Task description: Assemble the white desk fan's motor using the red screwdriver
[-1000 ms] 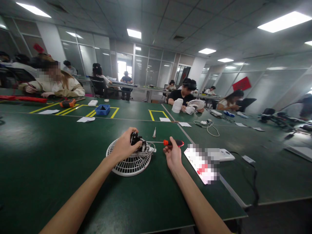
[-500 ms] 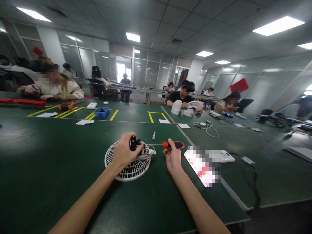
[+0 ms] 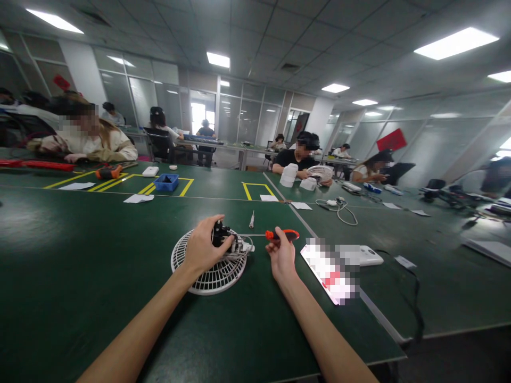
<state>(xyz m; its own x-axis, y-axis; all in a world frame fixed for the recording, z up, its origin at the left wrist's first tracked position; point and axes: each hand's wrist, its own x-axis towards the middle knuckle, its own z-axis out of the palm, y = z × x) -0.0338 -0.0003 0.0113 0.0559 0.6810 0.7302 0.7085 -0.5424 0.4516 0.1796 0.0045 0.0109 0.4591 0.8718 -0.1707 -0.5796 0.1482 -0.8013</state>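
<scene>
A round white fan grille (image 3: 217,282) lies on the green table in front of me. On top of it sits a black fan motor (image 3: 219,234) with pale wires and a white part at its right side. My left hand (image 3: 205,244) is closed around the motor, thumb on its near side. In my right hand (image 3: 282,252) is a screwdriver (image 3: 289,234) with a red and black handle, held level. Its shaft points left toward the motor; I cannot tell exactly where the tip touches. A small, slim screwdriver (image 3: 252,219) lies just beyond.
To my right are a lit phone (image 3: 331,279) and a white device (image 3: 371,256) with a dark cable. Farther off are a blue bin (image 3: 166,182), paper slips (image 3: 138,198) and a cord (image 3: 347,213). Across the table, a person (image 3: 297,159) handles another white fan.
My right hand and the screwdriver have shifted very slightly left, and the handle appears turned. My left hand keeps its hold on the motor.
</scene>
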